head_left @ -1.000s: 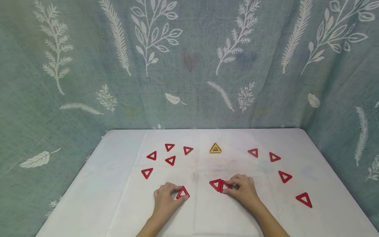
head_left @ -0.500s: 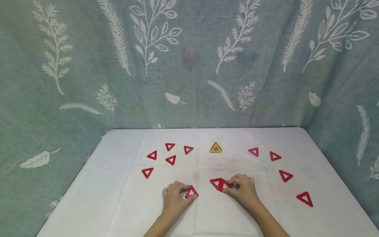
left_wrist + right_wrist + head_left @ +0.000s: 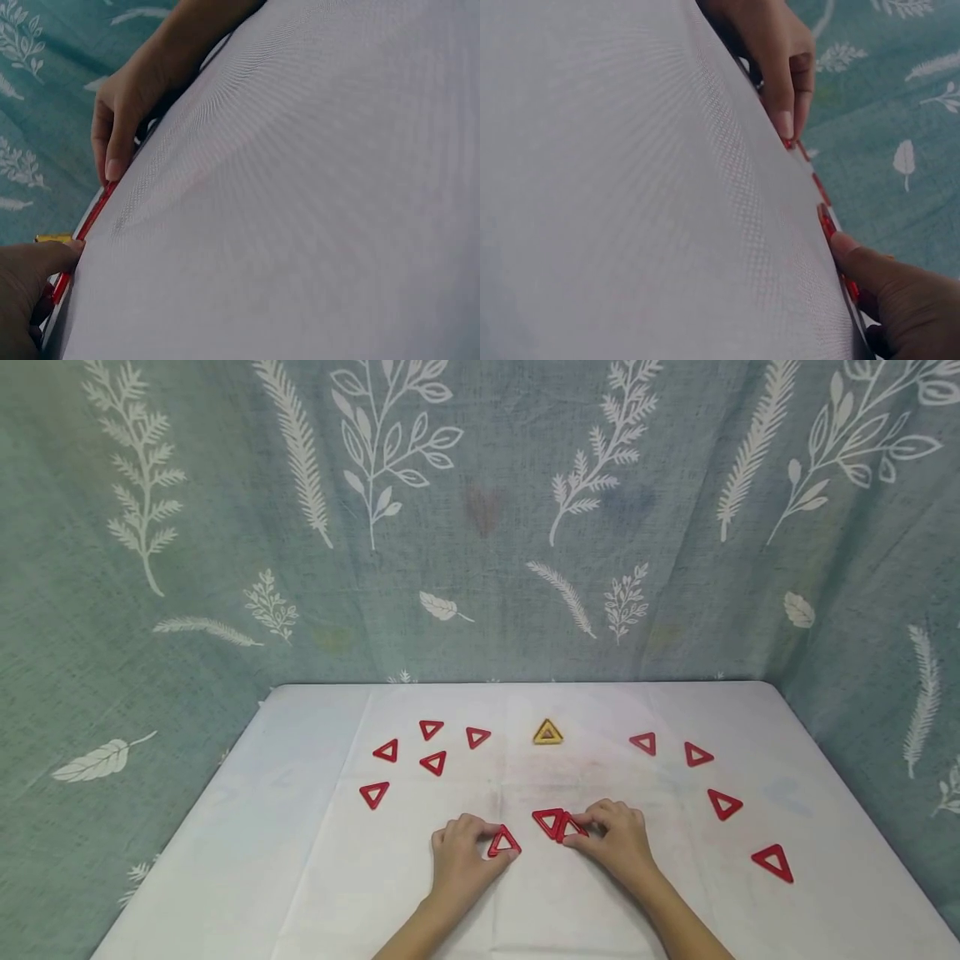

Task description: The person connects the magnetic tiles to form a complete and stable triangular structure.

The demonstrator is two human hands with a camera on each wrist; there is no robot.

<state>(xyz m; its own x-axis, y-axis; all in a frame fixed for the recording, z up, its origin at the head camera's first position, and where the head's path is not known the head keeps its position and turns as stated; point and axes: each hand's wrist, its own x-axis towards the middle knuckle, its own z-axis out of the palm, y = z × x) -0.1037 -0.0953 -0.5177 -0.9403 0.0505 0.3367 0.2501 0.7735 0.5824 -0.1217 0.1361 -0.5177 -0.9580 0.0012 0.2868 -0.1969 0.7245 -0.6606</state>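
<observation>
While the left hand [image 3: 459,857] pinches the left red triangle [image 3: 512,840] between thumb and finger, apart from the other two, a light grip on its edges should keep it level. To its right, the middle red triangle [image 3: 543,826] touches the right red triangle [image 3: 562,831], which the right hand [image 3: 619,841] pinches near on the white table [image 3: 330,893]; steady pressure would probably keep edges flush. All three look glossy, hollow-centred.

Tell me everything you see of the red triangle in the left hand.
The red triangle looks like glossy plastic: a frame with an open centre. The left hand pinches it between thumb and finger, one corner pointing forward. It is left of the red pair, apart; whether it touches the tablecloth is unclear.
</observation>
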